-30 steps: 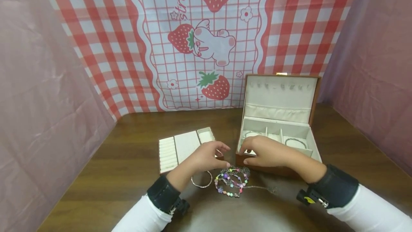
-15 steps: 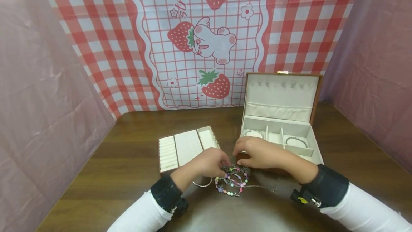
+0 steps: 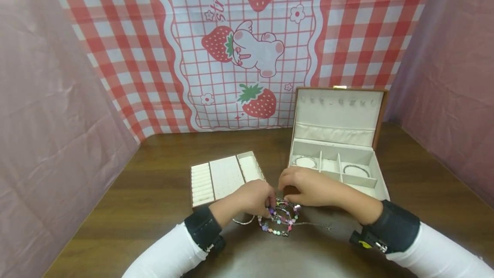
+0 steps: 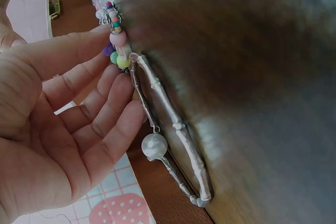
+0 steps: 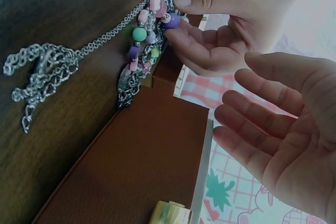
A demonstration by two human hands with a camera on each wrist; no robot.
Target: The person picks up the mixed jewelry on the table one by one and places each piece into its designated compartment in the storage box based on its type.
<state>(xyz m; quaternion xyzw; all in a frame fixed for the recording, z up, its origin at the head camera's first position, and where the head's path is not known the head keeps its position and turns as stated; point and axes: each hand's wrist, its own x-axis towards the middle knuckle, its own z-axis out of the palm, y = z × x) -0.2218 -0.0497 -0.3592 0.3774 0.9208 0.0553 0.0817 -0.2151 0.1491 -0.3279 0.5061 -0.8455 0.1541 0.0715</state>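
Note:
My left hand [image 3: 256, 197] pinches at the pile of jewellery with thumb and index finger around the beads of a colourful beaded bracelet [image 5: 139, 34]; some beads are hidden behind the fingers. A silver bangle [image 4: 176, 121] with a pearl lies on the table beside that hand. From the pile a silver chain [image 5: 44, 69] trails off to the right, its end bunched up. My right hand [image 3: 308, 187] hovers at the front of the jewellery box [image 3: 335, 117], fingers gently bent and holding nothing in the right wrist view.
The box's lid stands raised, and its compartments hold a bracelet [image 3: 305, 162] on the left and another bracelet [image 3: 356, 170] on the right. A cream tray [image 3: 227, 177] with ring rolls lies behind my left hand. A checked strawberry cloth [image 3: 258, 55] hangs at the back.
My left hand has come down and right from above the tray onto the beaded pile. The right hand has shifted slightly left and down along the box's front.

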